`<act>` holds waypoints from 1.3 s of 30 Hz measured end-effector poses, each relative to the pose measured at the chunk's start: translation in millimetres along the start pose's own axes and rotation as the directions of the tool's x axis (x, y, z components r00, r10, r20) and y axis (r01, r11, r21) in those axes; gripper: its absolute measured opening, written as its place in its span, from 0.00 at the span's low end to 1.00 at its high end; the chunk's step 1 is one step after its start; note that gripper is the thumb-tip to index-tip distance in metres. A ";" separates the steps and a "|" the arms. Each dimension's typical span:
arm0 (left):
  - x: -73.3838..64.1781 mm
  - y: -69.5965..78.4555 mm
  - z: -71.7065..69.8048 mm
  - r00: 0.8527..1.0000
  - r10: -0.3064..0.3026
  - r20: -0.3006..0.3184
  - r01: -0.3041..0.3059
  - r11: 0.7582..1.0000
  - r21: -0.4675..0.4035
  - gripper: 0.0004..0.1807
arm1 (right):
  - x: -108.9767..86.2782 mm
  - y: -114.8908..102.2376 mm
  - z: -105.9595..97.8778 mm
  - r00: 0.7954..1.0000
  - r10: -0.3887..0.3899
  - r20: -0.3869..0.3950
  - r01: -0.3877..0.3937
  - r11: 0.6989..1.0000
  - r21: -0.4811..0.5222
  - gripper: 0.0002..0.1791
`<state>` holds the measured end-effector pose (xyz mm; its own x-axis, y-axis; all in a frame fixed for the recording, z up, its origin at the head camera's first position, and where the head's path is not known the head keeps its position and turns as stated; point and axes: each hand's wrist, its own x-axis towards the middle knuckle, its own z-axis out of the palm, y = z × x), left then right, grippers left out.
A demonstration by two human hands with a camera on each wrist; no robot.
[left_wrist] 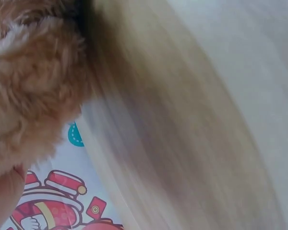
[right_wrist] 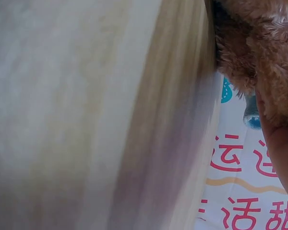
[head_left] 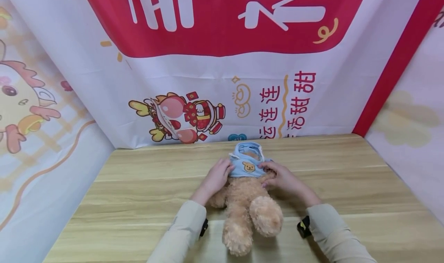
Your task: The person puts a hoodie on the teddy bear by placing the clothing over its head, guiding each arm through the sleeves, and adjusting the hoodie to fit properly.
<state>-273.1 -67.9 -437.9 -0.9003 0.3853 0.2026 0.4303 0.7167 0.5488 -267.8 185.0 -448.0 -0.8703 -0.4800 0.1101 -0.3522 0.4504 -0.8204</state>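
A light-brown teddy bear (head_left: 239,201) lies on the table with its feet toward me. A small blue hoodie (head_left: 243,170) with a bear-face patch covers its upper end; the bear's head is mostly hidden in the cloth. My left hand (head_left: 218,175) grips the hoodie's left side, fingertips curled at its edge. On the other side, my right hand (head_left: 285,180) holds the bear's right-hand arm between thumb and fingers, with the forefinger on the hoodie. Brown fur (left_wrist: 33,91) fills the left of the left wrist view, and fur (right_wrist: 273,62) shows beside my palm in the right wrist view.
The wooden table (head_left: 145,186) runs back to a white and red printed cloth (head_left: 194,74), close behind the hoodie. More printed cloth (head_left: 79,113) hangs along the left, and another (head_left: 406,139) along the right.
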 end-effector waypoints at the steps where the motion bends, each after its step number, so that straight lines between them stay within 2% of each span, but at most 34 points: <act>1: -0.7 -0.5 -0.8 1.000 0.013 0.005 -0.013 1.000 -0.006 0.09 | 0.1 0.3 -0.3 1.000 -0.009 0.001 0.009 1.000 0.003 0.31; 9: -9.2 -5.1 -3.7 0.995 0.103 -0.007 -0.103 0.994 -0.046 0.07 | 1.5 2.3 2.1 0.997 -0.076 -0.033 0.075 0.997 -0.026 0.14; 13: -12.3 -7.4 -4.0 0.994 0.108 -0.011 -0.109 0.991 -0.076 0.06 | 3.1 -1.2 1.6 0.996 -0.081 -0.035 0.079 0.996 -0.042 0.15; 17: -12.0 -7.0 -2.3 0.997 0.074 -0.030 -0.076 0.994 -0.075 0.07 | 3.4 -10.4 -2.0 0.999 -0.022 -0.048 0.016 0.992 -0.127 0.20; 20: -10.9 -5.7 -0.3 0.995 0.053 -0.081 -0.052 0.999 0.004 0.08 | 7.9 -24.7 -4.4 0.993 -0.028 -0.118 0.004 0.980 -0.197 0.19; 23: -9.6 -3.8 -0.1 0.987 0.064 -0.147 -0.049 0.993 0.104 0.09 | 19.5 -42.8 -3.9 0.972 -0.060 -0.226 0.006 0.973 -0.233 0.14; 25: -8.7 -2.2 -1.1 0.983 0.074 -0.171 -0.051 0.989 0.139 0.09 | 28.9 -53.2 -0.8 0.960 -0.056 -0.274 -0.019 0.965 -0.263 0.14; 27: -7.7 0.0 -2.3 0.984 0.071 -0.162 -0.051 0.991 0.120 0.10 | 37.0 -60.3 4.5 0.959 -0.045 -0.279 -0.045 0.951 -0.307 0.15; 30: -6.5 3.1 -1.9 0.994 0.008 -0.108 -0.006 1.000 0.022 0.12 | 43.6 -65.0 14.8 0.973 -0.006 -0.231 -0.078 0.932 -0.353 0.16; 33: -4.5 5.5 1.1 0.997 -0.047 -0.065 0.045 0.999 -0.024 0.23 | 44.6 -65.7 22.3 0.978 0.028 -0.205 -0.097 0.936 -0.337 0.15; 36: -2.2 9.2 2.6 0.997 -0.043 -0.061 0.045 0.999 0.028 0.28 | 43.4 -63.1 24.4 0.974 0.019 -0.225 -0.087 0.950 -0.300 0.14; 39: -0.4 13.6 2.0 0.997 -0.036 -0.069 0.042 0.996 0.075 0.26 | 40.5 -59.9 23.6 0.971 -0.011 -0.239 -0.048 0.969 -0.241 0.11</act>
<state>-266.7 -57.2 -432.1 -0.9177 0.3177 0.2384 0.3963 0.7737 0.4943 -273.8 120.9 -407.6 -0.9234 -0.2912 0.2499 -0.3823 0.6411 -0.6654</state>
